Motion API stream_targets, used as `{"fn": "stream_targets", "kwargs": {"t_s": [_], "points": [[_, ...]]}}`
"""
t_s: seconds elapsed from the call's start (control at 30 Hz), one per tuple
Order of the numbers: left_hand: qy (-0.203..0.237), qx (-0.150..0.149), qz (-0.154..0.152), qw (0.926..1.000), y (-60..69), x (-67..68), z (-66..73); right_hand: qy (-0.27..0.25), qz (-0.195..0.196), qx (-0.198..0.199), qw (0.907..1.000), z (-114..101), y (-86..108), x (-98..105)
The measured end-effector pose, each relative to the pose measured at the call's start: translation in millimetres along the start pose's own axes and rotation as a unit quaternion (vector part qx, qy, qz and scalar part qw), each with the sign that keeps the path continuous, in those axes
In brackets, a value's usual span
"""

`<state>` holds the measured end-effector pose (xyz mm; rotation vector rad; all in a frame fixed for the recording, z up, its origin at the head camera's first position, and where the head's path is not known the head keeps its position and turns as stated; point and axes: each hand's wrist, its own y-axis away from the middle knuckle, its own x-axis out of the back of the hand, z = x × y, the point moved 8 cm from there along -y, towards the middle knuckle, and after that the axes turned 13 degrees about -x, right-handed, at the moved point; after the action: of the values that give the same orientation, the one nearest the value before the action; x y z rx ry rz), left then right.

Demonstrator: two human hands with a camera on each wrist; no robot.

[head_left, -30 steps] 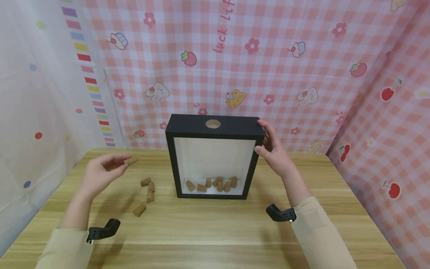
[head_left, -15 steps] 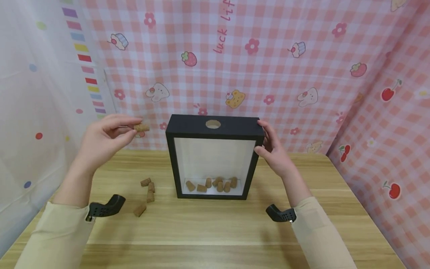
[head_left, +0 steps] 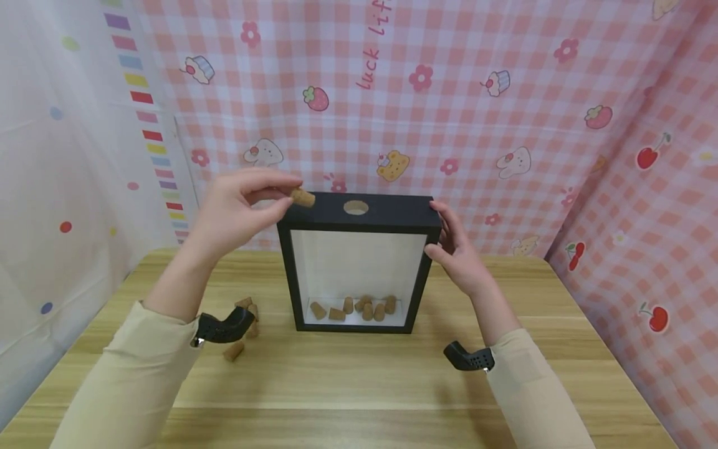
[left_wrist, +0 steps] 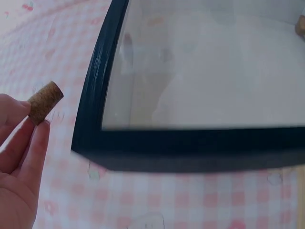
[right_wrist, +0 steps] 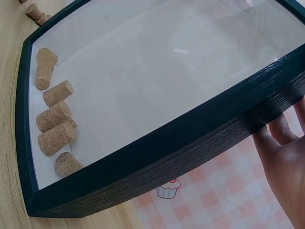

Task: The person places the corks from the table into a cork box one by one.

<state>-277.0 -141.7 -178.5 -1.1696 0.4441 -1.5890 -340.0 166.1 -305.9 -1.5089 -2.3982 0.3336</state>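
In the head view my left hand (head_left: 238,206) pinches a cork (head_left: 303,197) between thumb and fingers. The cork is tilted, over the left end of the top of a black shadow box (head_left: 387,212). That top has a round hole (head_left: 356,207) in its middle, to the right of the cork. My right hand (head_left: 460,255) holds the box's upper right side, thumb at the front edge and fingers toward the back. Behind the clear front, several corks (head_left: 367,311) lie on the box floor. In the left wrist view the pinched cork (left_wrist: 45,102) is beside the frame, apart from it.
Several loose corks (head_left: 234,351) lie on the wooden table (head_left: 359,380) left of the box, partly hidden by the left wrist's black camera mount (head_left: 224,325). A pink checked curtain (head_left: 449,125) hangs behind, with a white dotted curtain (head_left: 67,162) on the left.
My left hand has risen from the left of the table and moved right with the cork, to over the box's top. The right hand and the box have stayed still.
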Motion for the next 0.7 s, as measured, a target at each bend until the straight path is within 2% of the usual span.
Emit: {"fn": "stream_targets", "kwargs": {"t_s": [0.17,0.3,0.4,0.7], "points": [[-0.027,0.013,-0.029,0.9991,-14.2,-22.3,1.9,-0.003,-0.001,0.002,1.0000,-0.7,0.2,-0.3],[-0.028,0.023,-0.042,0.9985,-23.0,-38.5,0.2,-0.001,0.001,0.002,1.0000,0.3,0.0,0.5],[-0.038,0.017,-0.051,0.9978,-28.3,-49.1,-1.3,-0.002,0.001,0.004,1.0000,1.1,-0.2,1.0],[-0.126,-0.017,-0.090,0.9878,-35.9,-71.7,-4.2,-0.004,-0.001,0.008,1.0000,1.1,-0.3,0.6]]}}
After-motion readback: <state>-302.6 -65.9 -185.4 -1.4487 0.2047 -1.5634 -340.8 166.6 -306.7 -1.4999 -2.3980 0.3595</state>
